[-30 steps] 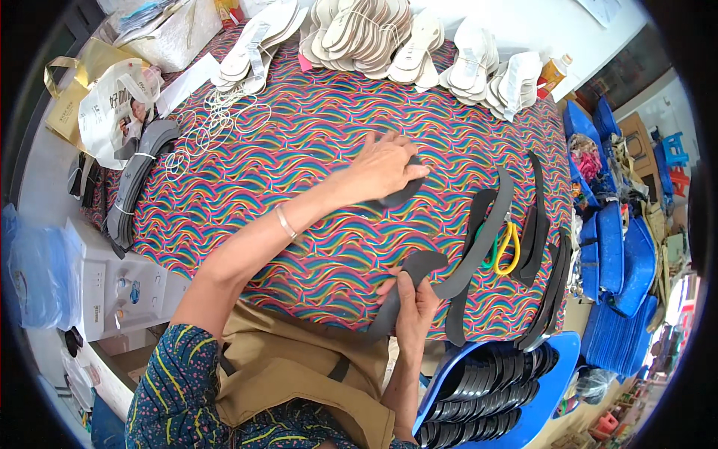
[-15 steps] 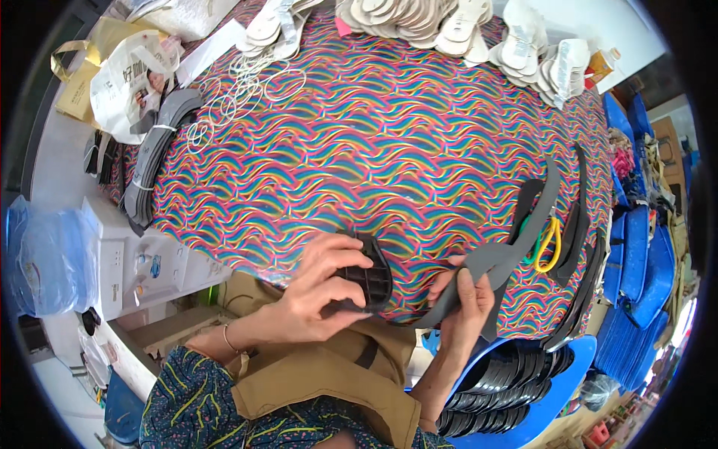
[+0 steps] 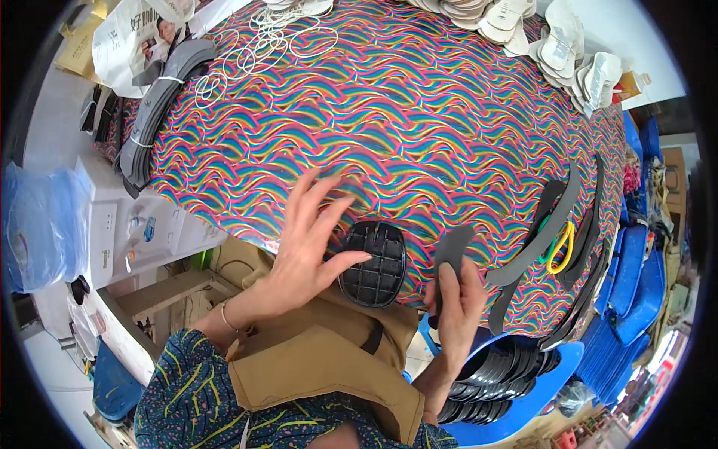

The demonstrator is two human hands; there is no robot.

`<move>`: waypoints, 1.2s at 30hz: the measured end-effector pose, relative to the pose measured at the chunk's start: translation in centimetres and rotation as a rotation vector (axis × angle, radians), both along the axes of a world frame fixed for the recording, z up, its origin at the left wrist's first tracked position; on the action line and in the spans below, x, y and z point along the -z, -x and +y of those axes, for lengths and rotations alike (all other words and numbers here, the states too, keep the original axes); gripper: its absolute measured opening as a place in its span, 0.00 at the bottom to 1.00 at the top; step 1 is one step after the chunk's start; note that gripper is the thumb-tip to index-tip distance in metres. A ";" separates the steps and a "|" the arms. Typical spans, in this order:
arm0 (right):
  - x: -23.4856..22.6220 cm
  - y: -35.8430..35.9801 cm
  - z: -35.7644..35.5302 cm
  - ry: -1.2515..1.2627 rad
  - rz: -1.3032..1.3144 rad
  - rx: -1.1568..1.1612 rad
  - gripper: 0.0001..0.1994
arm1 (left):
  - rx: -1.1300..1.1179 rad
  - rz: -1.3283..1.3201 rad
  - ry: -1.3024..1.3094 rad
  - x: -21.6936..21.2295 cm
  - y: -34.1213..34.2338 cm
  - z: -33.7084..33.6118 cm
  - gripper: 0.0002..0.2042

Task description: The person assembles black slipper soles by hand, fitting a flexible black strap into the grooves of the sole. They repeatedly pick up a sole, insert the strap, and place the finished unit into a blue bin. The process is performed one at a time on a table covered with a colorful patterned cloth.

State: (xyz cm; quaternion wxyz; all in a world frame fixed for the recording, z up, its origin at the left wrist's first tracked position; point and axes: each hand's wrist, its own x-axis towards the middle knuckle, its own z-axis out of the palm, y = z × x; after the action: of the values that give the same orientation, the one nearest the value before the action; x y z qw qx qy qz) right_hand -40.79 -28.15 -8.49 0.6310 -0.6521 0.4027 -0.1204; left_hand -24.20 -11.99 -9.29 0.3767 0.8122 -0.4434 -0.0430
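One black gridded piece [image 3: 372,280] lies grid side up on the patterned cloth [image 3: 389,142], near its front edge and between the hands; left hand [image 3: 299,251] is wide, fingers spread, thumb extended over the piece's edge, contact between thumb and piece cannot be told. Right hand [image 3: 460,299] holds a dark grey strip [image 3: 453,245] pinched between thumb and fingers, its rounded end projecting beyond the grip. Farther right on the cloth: a curved grey strip [image 3: 550,239], yellow-handled scissors [image 3: 561,258] just beside it; below the table edge, a blue bin [image 3: 553,389] containing stacked black pieces [image 3: 490,385]
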 end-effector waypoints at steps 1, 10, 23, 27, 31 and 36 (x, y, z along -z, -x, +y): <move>0.3 -0.4 0.1 0.014 0.012 -0.008 0.06 | 0.028 -0.023 -0.043 0.4 0.0 -0.4 0.25; 2.2 -0.9 -0.5 0.009 -0.033 0.013 0.09 | 0.047 1.181 0.455 2.8 -0.1 -2.6 0.19; 2.7 -0.8 -1.6 0.231 0.079 0.050 0.09 | 0.240 1.450 0.119 1.8 -1.3 -6.3 0.19; 2.4 -0.9 -1.5 0.169 0.119 0.053 0.08 | 0.256 1.429 0.173 2.3 -1.1 -7.1 0.23; 2.6 -0.7 -1.6 0.146 0.102 0.073 0.09 | 0.248 1.365 0.175 2.3 -1.2 -7.6 0.24; 2.5 -0.8 -1.4 0.156 0.133 0.058 0.11 | 0.264 1.294 0.116 2.1 -1.3 -7.9 0.24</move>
State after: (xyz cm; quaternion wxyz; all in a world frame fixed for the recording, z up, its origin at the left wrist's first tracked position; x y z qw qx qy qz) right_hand -40.02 -29.57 -11.02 0.5466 -0.6939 0.4516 -0.1260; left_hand -22.94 -19.93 -11.36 0.6016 0.5398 -0.2250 -0.5442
